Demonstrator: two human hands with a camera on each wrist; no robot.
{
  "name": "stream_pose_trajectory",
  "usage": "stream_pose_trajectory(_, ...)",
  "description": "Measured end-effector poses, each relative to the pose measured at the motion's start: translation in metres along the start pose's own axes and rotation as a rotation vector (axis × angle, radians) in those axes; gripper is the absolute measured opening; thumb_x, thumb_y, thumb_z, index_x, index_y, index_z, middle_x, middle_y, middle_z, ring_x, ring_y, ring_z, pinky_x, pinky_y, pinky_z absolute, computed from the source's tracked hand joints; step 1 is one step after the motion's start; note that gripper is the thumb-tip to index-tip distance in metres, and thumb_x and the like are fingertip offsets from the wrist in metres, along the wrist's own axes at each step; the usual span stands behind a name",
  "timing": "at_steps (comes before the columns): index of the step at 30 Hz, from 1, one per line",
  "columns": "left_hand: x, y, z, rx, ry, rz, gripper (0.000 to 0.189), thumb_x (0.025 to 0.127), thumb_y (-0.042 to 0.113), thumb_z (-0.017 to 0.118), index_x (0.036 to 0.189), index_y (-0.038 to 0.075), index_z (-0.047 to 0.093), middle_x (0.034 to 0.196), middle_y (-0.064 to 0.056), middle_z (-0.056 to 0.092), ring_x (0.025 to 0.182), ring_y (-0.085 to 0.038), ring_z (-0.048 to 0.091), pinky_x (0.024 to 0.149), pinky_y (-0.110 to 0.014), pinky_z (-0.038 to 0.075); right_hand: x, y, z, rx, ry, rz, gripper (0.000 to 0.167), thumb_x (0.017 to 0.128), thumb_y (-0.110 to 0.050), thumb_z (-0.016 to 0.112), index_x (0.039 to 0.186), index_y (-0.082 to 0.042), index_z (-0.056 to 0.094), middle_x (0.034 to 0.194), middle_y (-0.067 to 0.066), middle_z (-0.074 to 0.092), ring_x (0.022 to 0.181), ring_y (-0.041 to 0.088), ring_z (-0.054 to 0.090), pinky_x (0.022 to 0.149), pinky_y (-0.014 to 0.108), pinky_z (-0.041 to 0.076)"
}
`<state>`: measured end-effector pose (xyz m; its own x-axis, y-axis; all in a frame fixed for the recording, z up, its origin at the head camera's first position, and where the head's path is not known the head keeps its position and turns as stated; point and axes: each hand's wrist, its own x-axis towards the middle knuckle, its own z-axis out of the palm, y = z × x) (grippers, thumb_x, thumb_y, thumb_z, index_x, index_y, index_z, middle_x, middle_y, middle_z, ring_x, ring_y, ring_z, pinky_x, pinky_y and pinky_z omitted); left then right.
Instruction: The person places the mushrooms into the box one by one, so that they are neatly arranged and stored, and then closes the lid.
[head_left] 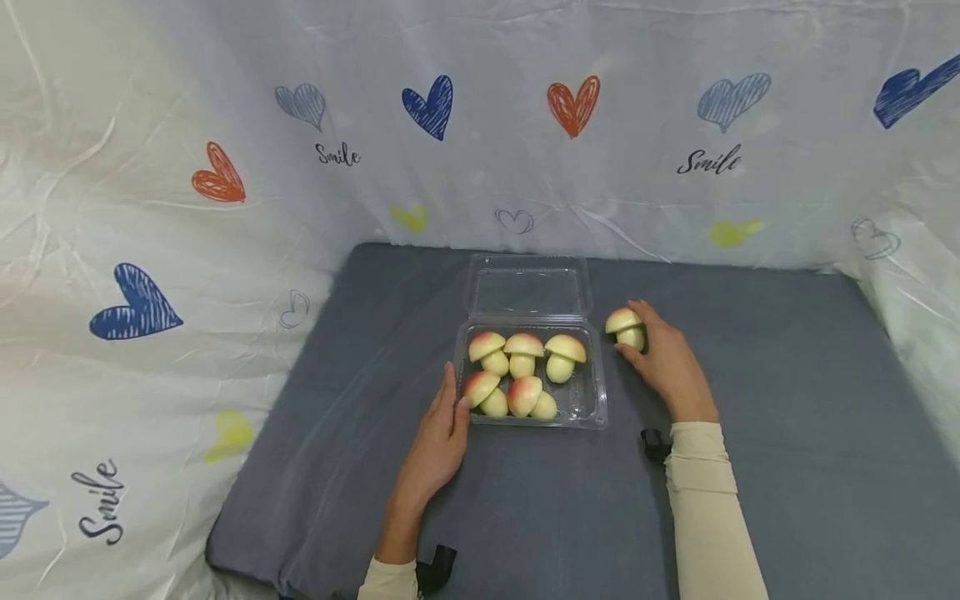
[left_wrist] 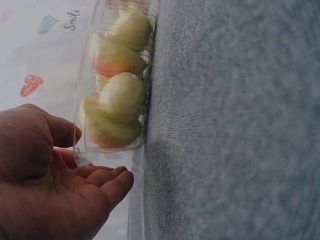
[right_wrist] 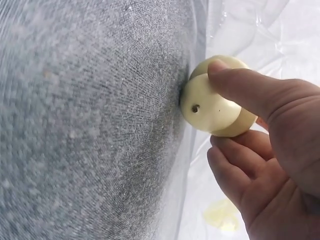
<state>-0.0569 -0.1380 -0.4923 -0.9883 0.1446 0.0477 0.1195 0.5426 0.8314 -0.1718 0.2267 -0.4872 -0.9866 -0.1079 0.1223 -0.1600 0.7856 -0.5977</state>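
A clear plastic clamshell container (head_left: 592, 408) stands with its lid (head_left: 528, 287) folded back. Inside lie several cream mushroom-shaped pieces (head_left: 523, 354) with red-tinted caps, three along the back row and two in front. My left hand (head_left: 437, 437) holds the container's front left corner. In the left wrist view its thumb (left_wrist: 64, 131) is on top of the rim, and the other fingers lie beyond and under it. To the right of the container, my right hand (head_left: 671, 367) grips another mushroom-shaped piece (right_wrist: 212, 107) between thumb and fingers, close over the cloth.
A dark grey cloth (head_left: 540, 517) covers the tabletop. White sheeting (head_left: 480, 183) printed with hearts and "Smile" hangs behind and at both sides. Black camera mounts (head_left: 654, 446) sit at both wrists, below light sleeves (head_left: 705, 500).
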Motion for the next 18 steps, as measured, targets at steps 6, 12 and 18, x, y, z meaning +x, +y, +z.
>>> stream_pose_trajectory(6, 0.0, 0.001, 0.0, 0.002, -0.002, -0.004, 0.066, 0.117, 0.024, 0.041, 0.17, 0.004, 0.007, 0.176, -0.013, 0.008, 0.162, -0.027, 0.013, 0.128, -0.055, 0.022, -0.003, -0.003, -0.001, -0.02, 0.048, 0.049, 0.074, 0.096, -0.017, 0.081, 0.159, -0.006, 0.044, 0.131, 0.036, 0.063, 0.108, 0.055, 0.065, 0.087, 0.068, 0.05)
stream_pose_trajectory(12, 0.001, 0.001, 0.0, 0.001, -0.006, -0.011, 0.065, 0.117, 0.023, 0.041, 0.17, 0.005, 0.007, 0.176, -0.012, 0.009, 0.161, -0.026, 0.013, 0.128, -0.053, 0.022, -0.007, -0.007, -0.005, -0.02, 0.067, 0.099, 0.075, 0.094, -0.024, 0.083, 0.158, -0.007, 0.047, 0.127, 0.036, 0.066, 0.103, 0.052, 0.067, 0.082, 0.066, 0.051)
stream_pose_trajectory(18, 0.002, 0.001, 0.0, -0.006, -0.005, -0.01, 0.065, 0.118, 0.023, 0.041, 0.17, 0.004, 0.007, 0.176, -0.014, 0.009, 0.161, -0.028, 0.014, 0.128, -0.055, 0.023, -0.014, -0.021, -0.018, -0.008, 0.127, 0.061, 0.076, 0.094, -0.027, 0.084, 0.158, -0.007, 0.048, 0.125, 0.035, 0.067, 0.099, 0.051, 0.068, 0.08, 0.065, 0.052)
